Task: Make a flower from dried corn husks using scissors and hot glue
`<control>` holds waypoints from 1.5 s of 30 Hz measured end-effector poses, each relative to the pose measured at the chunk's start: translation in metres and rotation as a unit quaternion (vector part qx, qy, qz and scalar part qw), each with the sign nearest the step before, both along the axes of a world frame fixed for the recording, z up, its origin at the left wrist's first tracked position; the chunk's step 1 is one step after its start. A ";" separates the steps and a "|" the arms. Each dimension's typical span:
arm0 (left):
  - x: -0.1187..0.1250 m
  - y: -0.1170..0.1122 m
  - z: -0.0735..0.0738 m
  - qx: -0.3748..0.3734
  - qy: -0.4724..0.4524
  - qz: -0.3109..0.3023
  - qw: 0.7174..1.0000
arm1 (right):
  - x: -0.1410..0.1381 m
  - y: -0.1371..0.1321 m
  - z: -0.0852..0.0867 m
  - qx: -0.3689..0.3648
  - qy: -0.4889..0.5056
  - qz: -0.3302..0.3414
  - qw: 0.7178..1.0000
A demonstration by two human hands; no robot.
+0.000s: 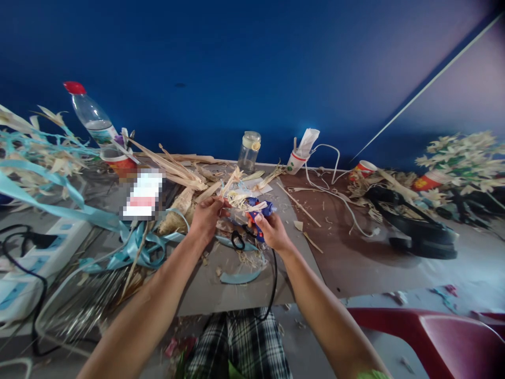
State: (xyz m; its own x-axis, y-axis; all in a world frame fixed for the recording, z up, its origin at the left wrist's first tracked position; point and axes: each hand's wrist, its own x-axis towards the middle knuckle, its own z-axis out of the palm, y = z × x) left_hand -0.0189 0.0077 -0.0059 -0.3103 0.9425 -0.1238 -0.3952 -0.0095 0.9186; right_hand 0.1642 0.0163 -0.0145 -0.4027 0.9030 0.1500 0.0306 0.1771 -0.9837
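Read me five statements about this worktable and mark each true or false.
1. The right hand holds a blue tool. True.
2. The left hand lies flat on the phone. False: the left hand's fingers appear to pinch pale strips beside the blue tool.
3. A white power strip is at the left of the picture. True.
4. The red-capped bottle is at the far right. False: the red-capped bottle is on the left.
5. The chair at lower right is red. True.
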 end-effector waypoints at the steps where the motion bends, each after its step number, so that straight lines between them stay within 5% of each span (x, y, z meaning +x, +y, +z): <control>1: 0.000 0.000 -0.001 -0.003 0.004 0.001 1.000 | 0.000 0.000 0.000 0.000 -0.003 0.000 1.000; 13: -0.001 0.000 0.000 -0.010 -0.019 -0.006 1.000 | 0.000 -0.001 0.002 0.002 0.030 0.003 1.000; 19: -0.001 -0.002 0.005 -0.014 -0.063 -0.023 0.998 | 0.010 0.007 0.001 0.034 0.053 -0.094 0.994; 23: -0.003 -0.001 0.004 -0.011 -0.081 -0.028 0.996 | 0.017 0.011 0.004 0.091 -0.049 -0.189 0.977; 29: -0.003 -0.002 0.002 -0.026 -0.087 -0.024 0.996 | 0.020 0.010 0.009 0.161 -0.293 -0.300 0.893; 37: -0.001 0.000 0.005 -0.021 -0.147 -0.017 0.989 | 0.026 0.002 0.011 0.075 -0.504 -0.258 0.821; 45: -0.001 0.002 0.002 -0.003 -0.159 -0.016 0.987 | 0.035 -0.003 0.001 0.075 -0.532 -0.222 0.814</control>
